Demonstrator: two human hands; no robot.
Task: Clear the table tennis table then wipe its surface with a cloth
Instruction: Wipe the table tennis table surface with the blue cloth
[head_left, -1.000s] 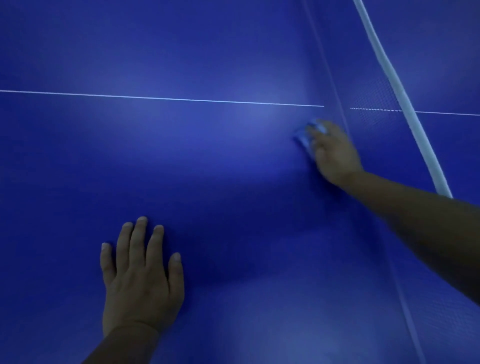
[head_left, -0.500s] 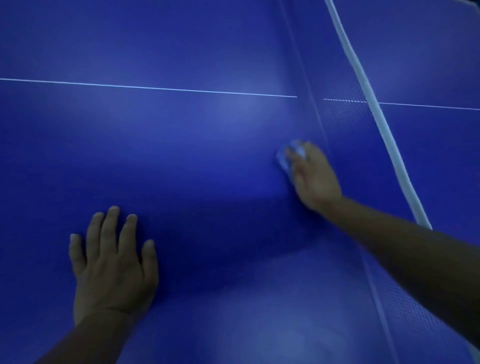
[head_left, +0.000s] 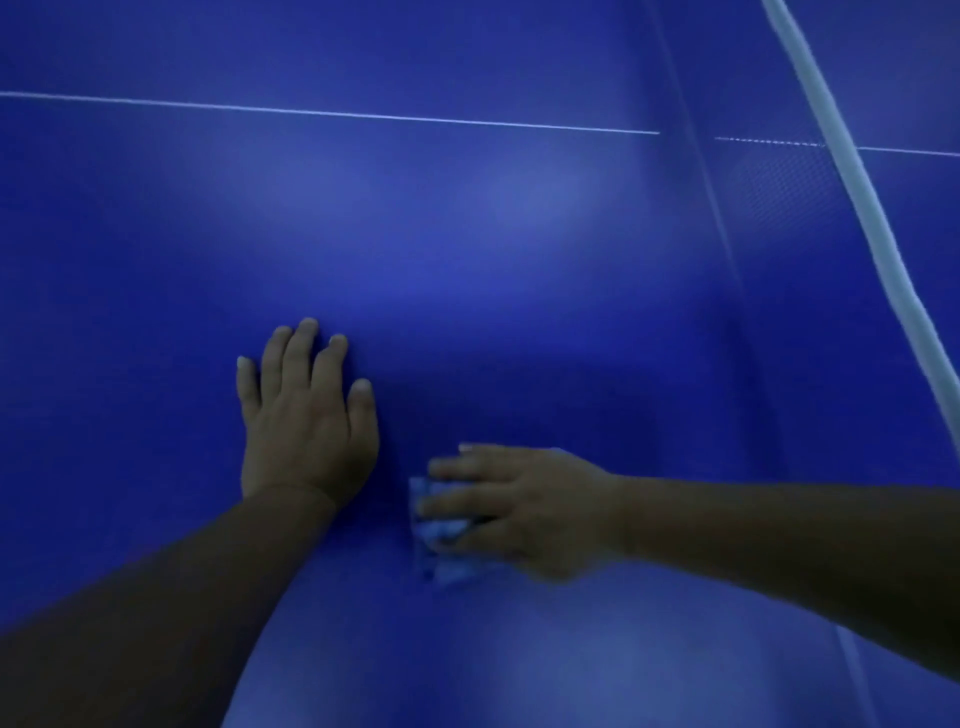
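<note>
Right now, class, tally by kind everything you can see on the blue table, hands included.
Hands: 2, left hand and right hand
Cloth: 1, cloth under the right hand
Net: 1, net
Total: 4

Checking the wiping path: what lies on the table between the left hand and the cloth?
Nothing: in the head view only bare blue table shows between the left hand and the cloth.

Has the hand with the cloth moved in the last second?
Yes. The right hand and cloth were up by the net and white line; now they lie away from both, nearer the person, beside the left hand.
</note>
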